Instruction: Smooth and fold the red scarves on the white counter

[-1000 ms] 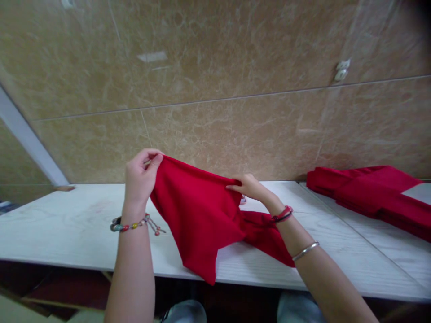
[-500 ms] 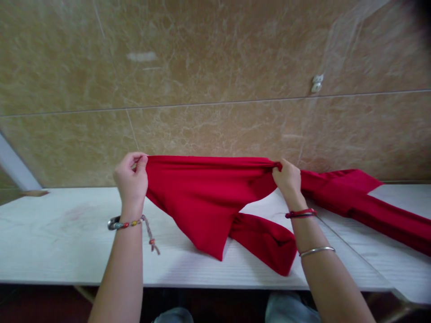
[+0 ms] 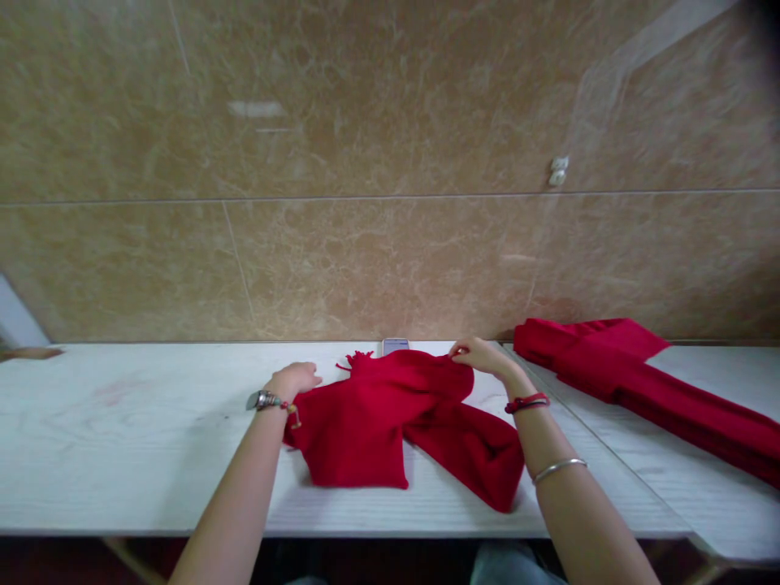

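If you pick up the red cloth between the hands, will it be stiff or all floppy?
The red cloth will probably flop, since it lies in soft folds. It's probably light, as it looks thin. It likely won't roll, because it's spread quite flat.

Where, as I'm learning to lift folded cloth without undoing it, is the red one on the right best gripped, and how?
I'd take the folded red cloth by the near edge of its long strip, coming from the front, fingers beneath and thumb on top. Its layers lie flat there, while its far side reaches back towards the wall.
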{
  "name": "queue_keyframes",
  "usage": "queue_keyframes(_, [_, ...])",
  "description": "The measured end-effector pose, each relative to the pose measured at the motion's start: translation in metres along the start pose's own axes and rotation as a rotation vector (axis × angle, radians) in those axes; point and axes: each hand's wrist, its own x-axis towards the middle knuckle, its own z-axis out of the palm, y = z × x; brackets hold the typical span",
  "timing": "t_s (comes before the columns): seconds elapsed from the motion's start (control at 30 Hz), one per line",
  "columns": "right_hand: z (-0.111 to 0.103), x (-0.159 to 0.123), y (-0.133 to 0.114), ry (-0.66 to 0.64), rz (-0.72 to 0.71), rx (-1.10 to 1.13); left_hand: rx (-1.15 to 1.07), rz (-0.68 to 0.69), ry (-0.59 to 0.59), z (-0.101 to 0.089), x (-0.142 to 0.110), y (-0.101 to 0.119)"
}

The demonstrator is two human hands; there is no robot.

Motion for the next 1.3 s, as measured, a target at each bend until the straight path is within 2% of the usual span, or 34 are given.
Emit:
queue_keyframes(0.07, [0.0,-0.003,-0.017,-0.166,-0.203,0.183,-0.06,0.073,-0.017,0.006,0.006,0.024])
queue_keyframes(0.13, [-0.004,-0.01,-0.037,-0.314,-0.383,0.414,-0.234,0.25,-0.003,0.012,0.011,0.048])
queue_keyframes(0.23, [-0.013,-0.023,-0.06,-0.387,-0.49,0.679,-0.486,0.421,0.062,0.02,0.013,0.074])
queue_keyframes(0.27, [-0.016,-0.026,-0.064,-0.371,-0.49,0.741,-0.539,0.453,0.04,0.022,0.013,0.078])
queue_keyframes(0.4, [-0.022,-0.029,-0.06,-0.185,-0.381,0.899,-0.559,0.494,-0.218,0.03,0.013,0.081])
queue_keyframes(0.5, [-0.019,-0.022,-0.046,0.024,-0.304,0.945,-0.479,0.459,-0.211,0.031,0.014,0.079])
queue_keyframes(0.57, [-0.016,-0.017,-0.036,0.116,-0.284,0.903,-0.465,0.479,-0.153,0.028,0.015,0.079])
queue_keyframes(0.63, [-0.015,-0.012,-0.027,0.147,-0.248,0.723,-0.493,0.477,-0.06,0.021,0.015,0.078])
queue_keyframes(0.77, [-0.017,-0.007,-0.015,0.142,-0.082,0.107,-0.703,0.345,0.274,-0.002,0.016,0.068])
queue_keyframes(0.83, [-0.02,-0.006,-0.013,0.144,-0.018,-0.034,-0.795,0.274,0.447,-0.015,0.014,0.063])
queue_keyframes(0.9, [-0.023,-0.005,-0.015,0.156,-0.01,-0.094,-0.831,0.232,0.537,-0.026,0.009,0.06])
queue_keyframes(0.93, [-0.024,-0.006,-0.016,0.139,-0.021,-0.143,-0.821,0.234,0.511,-0.029,0.005,0.06])
queue_keyframes(0.97, [-0.024,-0.007,-0.018,0.104,-0.033,-0.206,-0.788,0.255,0.421,-0.032,0.0,0.06])
queue_keyframes(1.0, [-0.023,-0.009,-0.02,0.051,-0.045,-0.267,-0.734,0.3,0.266,-0.034,-0.006,0.059])
queue_keyframes(1.07, [-0.019,-0.012,-0.026,-0.032,-0.057,-0.349,-0.583,0.416,-0.152,-0.035,-0.017,0.058])
queue_keyframes(1.1, [-0.016,-0.013,-0.03,-0.033,-0.078,-0.359,-0.507,0.459,-0.346,-0.035,-0.022,0.056])
queue_keyframes(1.13, [-0.013,-0.014,-0.034,-0.015,-0.127,-0.343,-0.448,0.484,-0.479,-0.035,-0.026,0.055])
queue_keyframes(1.17, [-0.008,-0.014,-0.04,0.0,-0.204,-0.309,-0.407,0.49,-0.534,-0.035,-0.028,0.054])
queue_keyframes(1.2, [-0.002,-0.014,-0.046,-0.008,-0.292,-0.275,-0.374,0.477,-0.518,-0.035,-0.03,0.054])
queue_keyframes(1.27, [0.011,-0.013,-0.057,-0.085,-0.41,-0.241,-0.306,0.418,-0.376,-0.033,-0.029,0.058])
queue_keyframes(1.3, [0.019,-0.013,-0.062,-0.135,-0.412,-0.25,-0.272,0.386,-0.296,-0.03,-0.027,0.062])
